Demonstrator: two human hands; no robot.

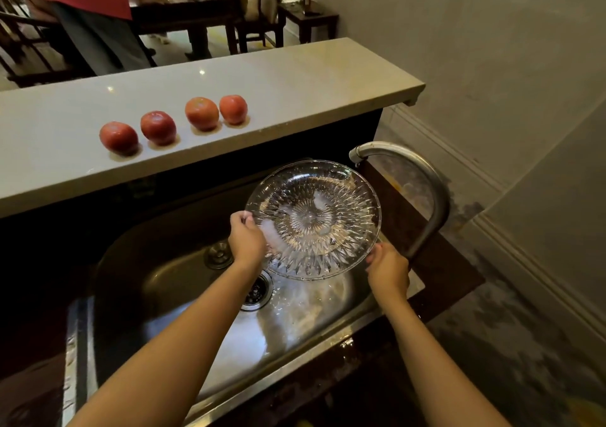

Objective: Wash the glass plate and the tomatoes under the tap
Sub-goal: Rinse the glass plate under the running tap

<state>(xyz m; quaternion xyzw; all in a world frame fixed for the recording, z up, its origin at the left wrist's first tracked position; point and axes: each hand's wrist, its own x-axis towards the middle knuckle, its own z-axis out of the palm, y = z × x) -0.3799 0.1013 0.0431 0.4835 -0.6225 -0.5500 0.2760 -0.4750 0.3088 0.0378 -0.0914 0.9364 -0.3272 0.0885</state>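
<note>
Where the pale stone bench [295,75] runs beyond the fingers: four round red tomatoes [158,128] in a row, up and left of them. Left hand [247,239]: fingers curled over the left rim of the round cut-glass plate [313,220]. Plate: tilted, held above the stainless steel sink [137,282]. Right hand [388,270]: fingers gripping the plate's lower right rim. Curved grey metal tap [393,147]: spout just above the plate's upper right edge, beyond the right fingers.

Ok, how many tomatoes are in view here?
4 tomatoes, in a row on the pale counter behind the sink: one far left, one beside it, then two close together. None appears hidden.
</note>
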